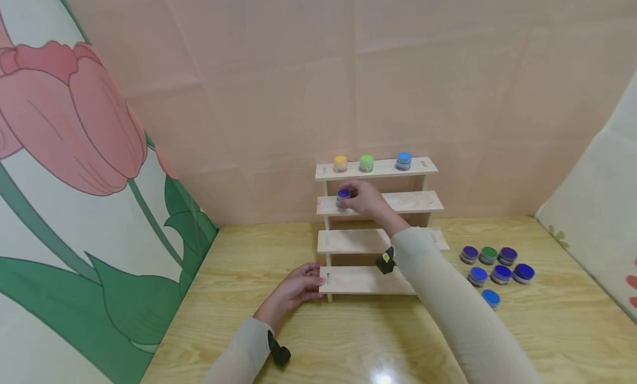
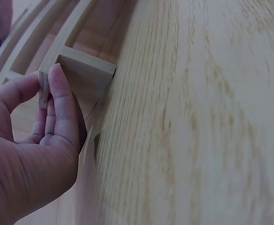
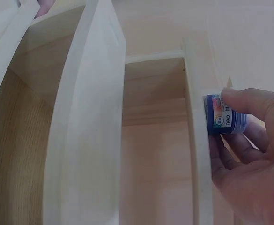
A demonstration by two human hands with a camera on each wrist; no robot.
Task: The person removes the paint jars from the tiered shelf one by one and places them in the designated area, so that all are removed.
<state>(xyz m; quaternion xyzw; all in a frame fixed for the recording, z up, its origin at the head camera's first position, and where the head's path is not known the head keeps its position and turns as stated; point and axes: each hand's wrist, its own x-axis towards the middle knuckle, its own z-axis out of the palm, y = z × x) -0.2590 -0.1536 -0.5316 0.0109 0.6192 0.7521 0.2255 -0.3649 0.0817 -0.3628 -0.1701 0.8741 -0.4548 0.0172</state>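
Note:
A pale wooden rack (image 1: 358,240) with stepped shelves stands on the table. At the left end of its second shelf from the top, my right hand (image 1: 365,198) grips a small paint jar (image 1: 343,196) with a purple-blue lid. The right wrist view shows the labelled jar (image 3: 218,112) against the shelf, between thumb and fingers of the right hand (image 3: 249,136). My left hand (image 1: 298,287) holds the left end of the lowest shelf; in the left wrist view the left hand (image 2: 43,136) pinches that board's end (image 2: 44,89).
On the top shelf stand a yellow jar (image 1: 340,164), a green jar (image 1: 366,163) and a blue jar (image 1: 403,161). Several blue, purple and green-lidded jars (image 1: 500,274) stand on the table (image 1: 562,328) right of the rack. A pinkish sheet (image 1: 278,107) hangs behind.

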